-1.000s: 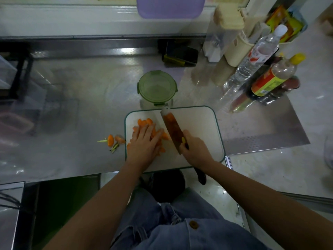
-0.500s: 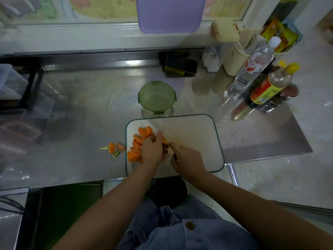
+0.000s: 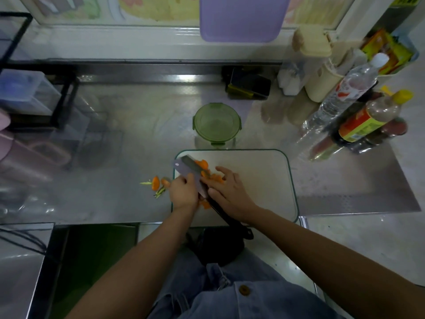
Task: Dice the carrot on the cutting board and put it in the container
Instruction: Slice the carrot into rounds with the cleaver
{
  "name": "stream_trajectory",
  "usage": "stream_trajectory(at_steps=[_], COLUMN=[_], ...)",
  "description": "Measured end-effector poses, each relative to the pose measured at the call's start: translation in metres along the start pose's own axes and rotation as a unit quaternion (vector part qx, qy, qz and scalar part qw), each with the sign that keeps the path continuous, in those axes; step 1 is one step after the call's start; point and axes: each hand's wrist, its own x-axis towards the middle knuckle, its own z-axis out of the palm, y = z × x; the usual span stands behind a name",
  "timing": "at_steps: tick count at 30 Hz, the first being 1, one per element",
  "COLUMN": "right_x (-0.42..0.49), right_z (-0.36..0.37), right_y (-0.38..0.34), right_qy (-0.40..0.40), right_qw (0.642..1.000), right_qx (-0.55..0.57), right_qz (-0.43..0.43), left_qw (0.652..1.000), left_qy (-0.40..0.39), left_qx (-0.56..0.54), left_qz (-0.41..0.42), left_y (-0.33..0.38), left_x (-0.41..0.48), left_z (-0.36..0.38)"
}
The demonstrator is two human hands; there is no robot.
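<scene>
Gathering light, slippery carrot slices [image 3: 203,164]
Left hand [image 3: 184,192] clamps the knife [image 3: 187,165]; right hand [image 3: 230,189], fingers spread, cups them, cutting board's [image 3: 257,180] nine o'clock.

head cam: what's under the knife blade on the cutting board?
Orange carrot slices show along the right edge of the knife on the cutting board. How many lie under the blade, the left hand and right hand is hidden.
</scene>
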Motion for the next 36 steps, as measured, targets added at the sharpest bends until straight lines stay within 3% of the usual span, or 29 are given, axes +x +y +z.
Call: stream_trajectory(at_steps=[3,7,11,13,17,19,21,24,28,32,36], right_x=[0.007,0.006,0.005,0.003,0.002,-0.001,-0.007,-0.019,-0.037,-0.057,-0.055], right_z=[0.003,-0.005,-0.007,-0.006,-0.017,-0.028,-0.036,-0.035,-0.044,-0.048,-0.037], right_y=[0.004,-0.012,-0.005,-0.003,-0.003,-0.006,-0.01,-0.005,0.016,0.036,0.047], right_qy=[-0.002,0.019,0.004,-0.001,0.056,0.091,0.044,-0.056,0.056,0.102,0.141], right_qw=[0.998,1.0,0.998,1.0,0.996,0.996,0.999,0.997,0.978,0.923,0.889], right_qx=[0.001,0.01,-0.013,-0.021,-0.049,-0.024,-0.025,-0.029,0.145,0.311,0.355], right_qz=[0.064,-0.006,0.062,0.019,0.053,0.01,-0.017,0.04,0.139,0.203,0.252], left_qw=[1.0,0.999,0.999,0.999,0.998,0.999,0.998,0.997,0.988,0.953,0.918], left_qy=[0.025,0.039,0.039,0.045,0.048,0.046,0.039,-0.004,-0.104,-0.043,-0.03], left_qx=[-0.007,-0.006,-0.004,-0.012,-0.033,-0.012,0.015,-0.003,-0.031,0.147,0.29], left_qz=[-0.006,-0.029,-0.025,-0.022,-0.002,0.015,0.037,0.076,0.111,0.261,0.268], left_y=[-0.003,-0.005,-0.008,-0.007,-0.001,0.005,0.01,0.022,0.019,0.009,-0.011], left_x=[0.003,0.006,0.01,0.011,0.006,0.004,0.004,-0.001,-0.003,0.007,0.014], left_z=[-0.006,-0.011,-0.011,-0.011,-0.008,-0.008,-0.005,0.007,0.015,0.001,-0.005])
